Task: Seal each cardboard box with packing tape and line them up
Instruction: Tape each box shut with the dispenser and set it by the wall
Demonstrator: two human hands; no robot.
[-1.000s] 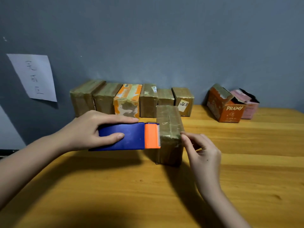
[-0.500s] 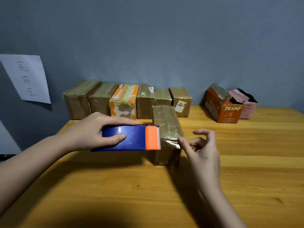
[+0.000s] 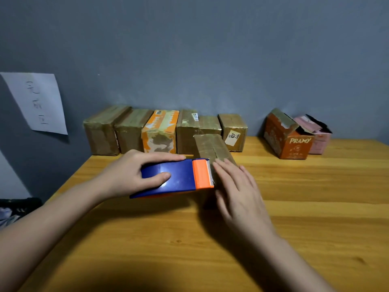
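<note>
A taped box (image 3: 212, 147) stood on the wooden counter (image 3: 315, 207) near the middle of the view, its long side running toward 12 o'clock. The left hand (image 3: 128, 173) gripped a blue dispenser (image 3: 174, 178) from 9 o'clock, thumb curled onto its flat face and the other fingers (image 3: 166, 158) wrapped along its far edge. The dispenser's orange head (image 3: 201, 173), with its toothed blade, lay against the left side of the box. The right hand (image 3: 237, 188) lay flat on the near part of the box top, fingers (image 3: 221, 167) straight and slightly apart, tips pointing toward 11 o'clock and just beside the blade. The hand hid the box's near end.

Behind the box, at 12 o'clock, a row of six boxes (image 3: 166, 131) stood side by side against the grey wall (image 3: 210, 49); most were brown and wrapped in tape, one (image 3: 160, 131) was orange and white, and the rightmost (image 3: 233, 132) bore a label reading "07". The box in hand stood just in front of the right end of that row. At 2 o'clock, well apart from the row, an orange box marked "PRAMY" (image 3: 288, 138) stood with a flap raised, and a pink box (image 3: 315, 133) stood beside it, its top open. At 10 o'clock a sheet of paper (image 3: 40, 102) with handwriting hung on the wall.
</note>
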